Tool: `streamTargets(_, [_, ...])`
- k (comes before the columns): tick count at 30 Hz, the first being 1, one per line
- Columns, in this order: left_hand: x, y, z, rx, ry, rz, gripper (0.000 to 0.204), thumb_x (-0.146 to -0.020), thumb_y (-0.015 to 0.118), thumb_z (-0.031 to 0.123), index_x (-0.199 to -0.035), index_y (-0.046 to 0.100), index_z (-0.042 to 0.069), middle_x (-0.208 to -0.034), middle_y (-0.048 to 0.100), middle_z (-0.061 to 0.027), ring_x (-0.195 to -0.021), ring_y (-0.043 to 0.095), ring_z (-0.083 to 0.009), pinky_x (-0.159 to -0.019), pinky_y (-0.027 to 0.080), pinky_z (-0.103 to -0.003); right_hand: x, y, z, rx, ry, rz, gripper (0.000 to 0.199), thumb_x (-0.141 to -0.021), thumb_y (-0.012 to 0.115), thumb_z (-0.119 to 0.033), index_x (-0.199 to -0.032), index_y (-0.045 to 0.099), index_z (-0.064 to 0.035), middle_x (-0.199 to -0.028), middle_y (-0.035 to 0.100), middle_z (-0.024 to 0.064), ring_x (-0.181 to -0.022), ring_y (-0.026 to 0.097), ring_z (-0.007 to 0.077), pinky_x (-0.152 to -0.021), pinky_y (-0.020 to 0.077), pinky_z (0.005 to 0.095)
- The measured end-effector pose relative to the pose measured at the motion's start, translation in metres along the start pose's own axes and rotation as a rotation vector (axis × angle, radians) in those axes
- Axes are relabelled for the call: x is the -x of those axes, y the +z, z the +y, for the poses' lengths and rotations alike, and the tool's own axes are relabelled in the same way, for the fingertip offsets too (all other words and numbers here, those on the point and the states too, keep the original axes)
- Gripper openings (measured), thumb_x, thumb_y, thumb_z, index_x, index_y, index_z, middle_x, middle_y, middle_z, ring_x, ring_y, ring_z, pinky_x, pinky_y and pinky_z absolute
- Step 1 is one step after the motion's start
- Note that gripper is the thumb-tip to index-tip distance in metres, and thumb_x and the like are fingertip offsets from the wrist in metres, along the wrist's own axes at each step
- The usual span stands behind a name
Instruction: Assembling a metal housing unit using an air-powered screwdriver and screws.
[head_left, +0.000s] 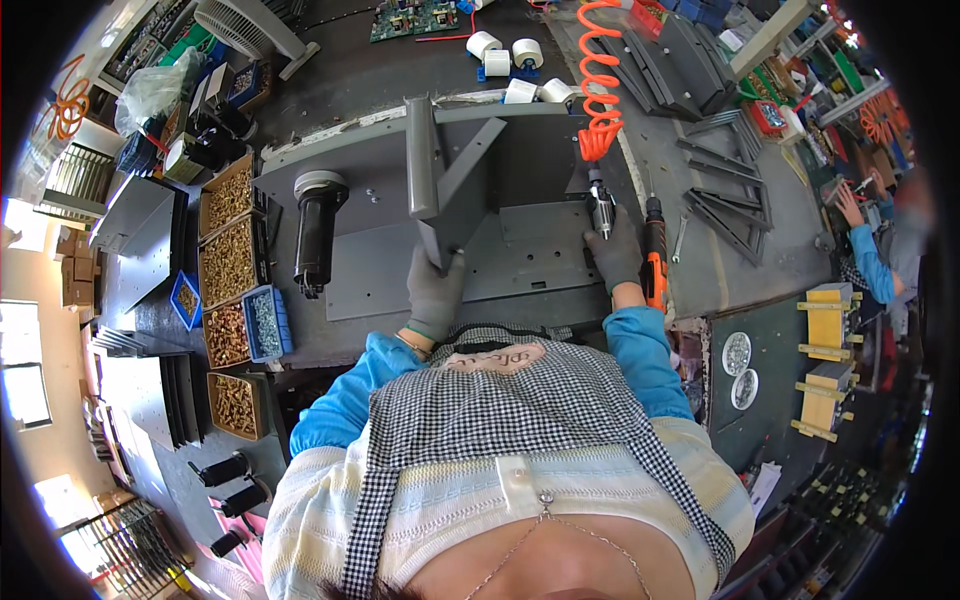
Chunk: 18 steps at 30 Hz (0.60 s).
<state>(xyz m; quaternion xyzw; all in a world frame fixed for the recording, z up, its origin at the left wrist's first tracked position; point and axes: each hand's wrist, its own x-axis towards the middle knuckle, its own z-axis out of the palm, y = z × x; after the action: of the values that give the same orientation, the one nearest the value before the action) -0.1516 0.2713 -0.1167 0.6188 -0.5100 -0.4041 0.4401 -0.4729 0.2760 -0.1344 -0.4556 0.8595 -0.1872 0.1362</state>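
My left hand (436,292), in a grey glove, grips the near lower corner of a grey sheet-metal bracket (447,180) that stands upright on a large grey metal plate (520,255). My right hand (614,250), also gloved, is closed around a pneumatic screwdriver (601,205) held upright over the plate's right side. An orange coiled air hose (598,75) runs up from the tool. A black cylindrical motor (316,232) lies on the plate's left part.
Open boxes of brass-coloured screws (229,262) and a blue bin of silver screws (266,322) stand at the left. An orange cordless drill (654,265) lies by my right hand. Grey metal parts (725,215) are stacked at the right. Another person (875,255) works at far right.
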Motion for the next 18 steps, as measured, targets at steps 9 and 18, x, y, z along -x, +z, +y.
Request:
streamTargets(9, [-0.010,-0.004,0.065,-0.022,0.179,-0.263,0.045,-0.084,0.071,0.015,-0.127,0.060,0.006,-0.107,0.065,-0.0162,-0.088,0.067,-0.0315,-0.076,0.052,-0.037,-0.034,-0.008,0.021,-0.289,-0.090,-0.154,0.084,-0.076,0.075,-0.026,-0.148,0.037,-0.0030,-0.135,0.057,0.0238,-0.123,0.058,0.0382,-0.102,0.0464,0.0423])
streamTargets(18, [-0.006,0.008,0.024,0.154,0.016,-0.075,0.030,-0.090,0.062,0.004,-0.120,0.063,0.005,-0.083,0.064,-0.0121,-0.074,0.064,-0.0185,-0.069,0.051,-0.031,-0.060,-0.071,-0.082,-1.279,-0.284,-0.432,0.074,-0.081,0.064,-0.012,-0.149,0.037,-0.0035,-0.108,0.063,0.0128,-0.075,0.063,0.0154,-0.061,0.0507,0.0268])
